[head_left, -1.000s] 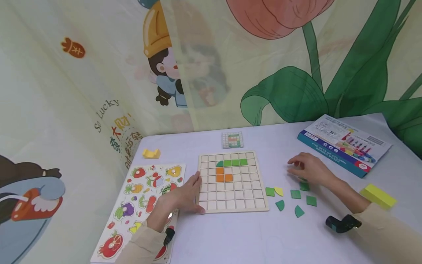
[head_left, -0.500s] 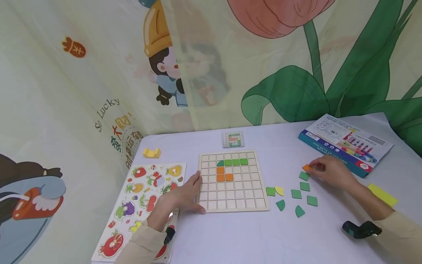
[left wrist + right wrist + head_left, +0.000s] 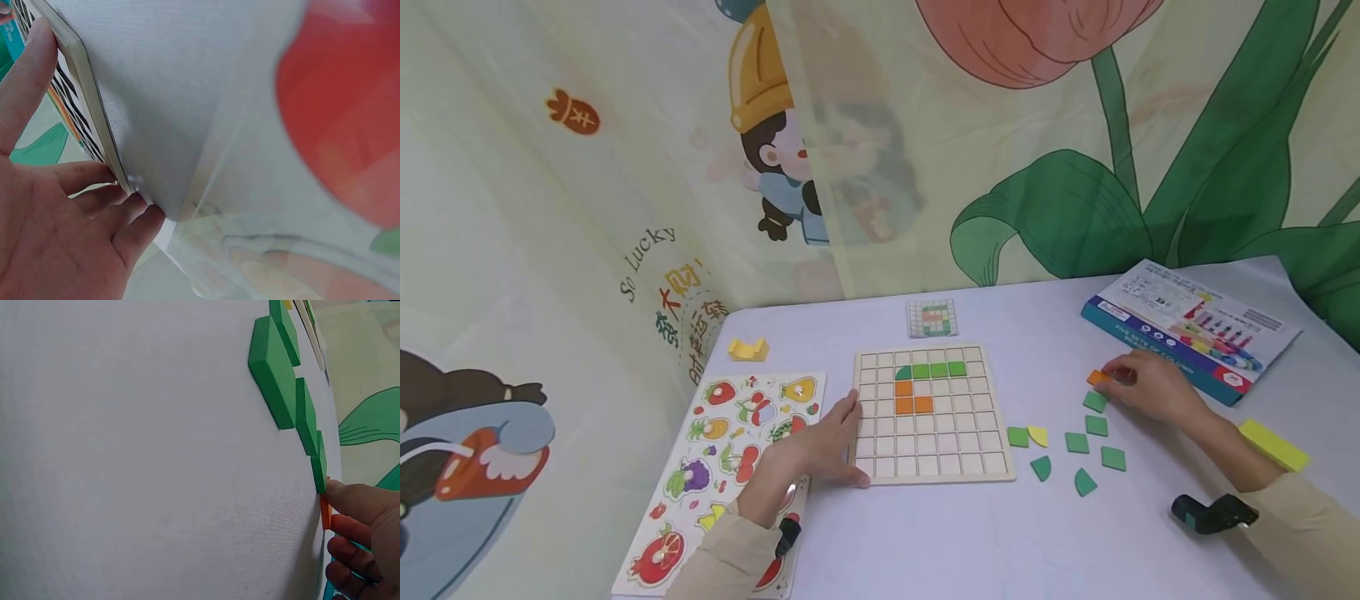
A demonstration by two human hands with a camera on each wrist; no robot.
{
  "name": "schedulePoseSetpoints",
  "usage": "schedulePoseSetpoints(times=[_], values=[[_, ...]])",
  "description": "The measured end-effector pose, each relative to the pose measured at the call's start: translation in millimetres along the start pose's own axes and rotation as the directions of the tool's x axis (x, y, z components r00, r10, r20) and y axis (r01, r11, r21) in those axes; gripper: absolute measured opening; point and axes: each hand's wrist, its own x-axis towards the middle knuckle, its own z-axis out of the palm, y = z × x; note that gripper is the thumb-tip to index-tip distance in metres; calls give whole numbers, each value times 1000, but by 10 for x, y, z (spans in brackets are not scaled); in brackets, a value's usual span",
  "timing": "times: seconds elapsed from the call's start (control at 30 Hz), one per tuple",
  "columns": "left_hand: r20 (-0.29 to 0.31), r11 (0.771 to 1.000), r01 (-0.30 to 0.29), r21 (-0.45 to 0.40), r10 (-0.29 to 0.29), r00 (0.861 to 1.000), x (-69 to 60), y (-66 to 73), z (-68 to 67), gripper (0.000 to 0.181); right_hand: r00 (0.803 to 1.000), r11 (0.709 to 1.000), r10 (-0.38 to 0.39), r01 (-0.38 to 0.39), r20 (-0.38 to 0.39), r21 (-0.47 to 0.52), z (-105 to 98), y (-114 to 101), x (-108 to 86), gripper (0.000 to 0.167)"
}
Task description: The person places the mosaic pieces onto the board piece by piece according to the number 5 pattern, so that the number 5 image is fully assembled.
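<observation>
The left grip lay spread and slack along the left edge of a gridded board, fingertips and thumb touching the rim and holding nothing. The right grip was closed to a pinch, thumb and finger on an orange tile to the right of that board. The right wrist camera caught the tile almost edge-on, so I could not say for certain whether it was off the cloth.

From the left, pale fabric walled the room, printed with a money bag, "So Lucky" lettering and a costumed figure, then a large red tulip with broad green leaves. White cloth covered the tabletop. At its left were a yellow block and a fruit-picture board, partly under the left sleeve. The gridded board came next, green and orange pieces set in its upper cells, with a small pattern card beyond it. Further right lay loose green pieces and a yellow quarter-round, then a printed box at the back and a long yellow bar beside the right wrist.
</observation>
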Motion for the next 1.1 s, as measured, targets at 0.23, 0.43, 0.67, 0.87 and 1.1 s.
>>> schedulePoseSetpoints(times=[0.23,0.43,0.67,0.87,1.1], values=[[-4,1000,-4,-2,4,1000,-11,-3,-23,107,1000,1000,-11,11,-8,-8,15,-29,18,43],[0,1000,3,-1,-3,1000,-25,5,-29,106,999,999,-40,40,-1,-11,61,-147,113,42],[1,1000,16,-3,-16,1000,-35,18,-23,106,997,997,-76,76,25,13,242,-591,265,37],[7,1000,19,-9,-19,1000,-18,23,-10,107,982,982,-189,189,12,31,452,-1001,335,29],[9,1000,28,-9,-28,1000,-9,21,-8,107,962,964,-263,258,72,69,660,-1415,375,27]])
